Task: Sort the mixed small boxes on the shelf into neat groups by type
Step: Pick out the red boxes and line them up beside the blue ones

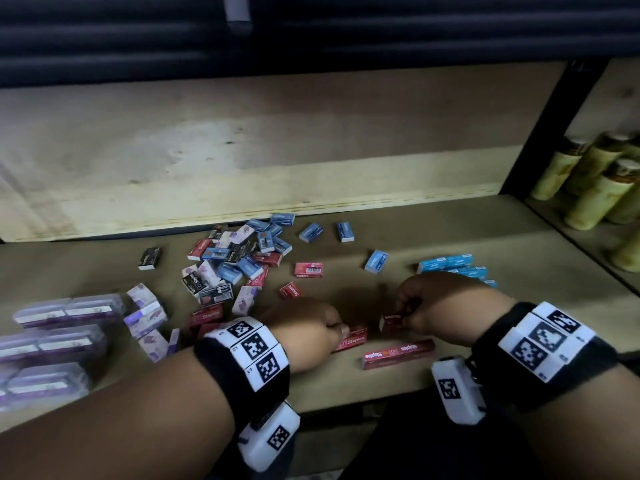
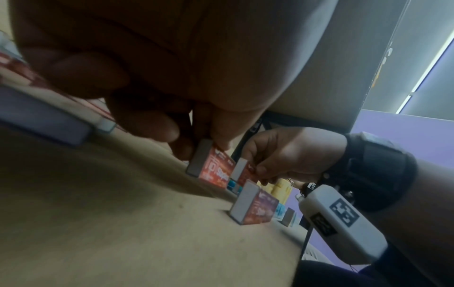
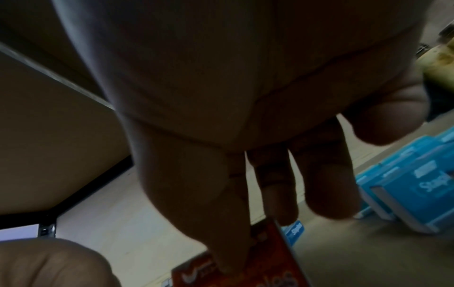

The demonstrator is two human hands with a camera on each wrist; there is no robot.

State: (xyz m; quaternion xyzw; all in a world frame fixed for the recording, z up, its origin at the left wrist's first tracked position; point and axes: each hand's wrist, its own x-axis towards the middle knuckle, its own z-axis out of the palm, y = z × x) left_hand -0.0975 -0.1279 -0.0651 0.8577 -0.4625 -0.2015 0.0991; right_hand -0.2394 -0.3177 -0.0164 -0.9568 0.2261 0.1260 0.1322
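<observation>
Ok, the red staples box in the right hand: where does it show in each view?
Head: red box just right of centre, pinched by the right hand.
Left wrist: centre right, small, its grey end facing the camera, under the right hand.
Right wrist: bottom centre, below the fingers.
Shared landmark: the bright blue boxes.

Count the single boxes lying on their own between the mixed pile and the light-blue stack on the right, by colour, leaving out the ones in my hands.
Red boxes: 2
Blue boxes: 3
Total: 5
</observation>
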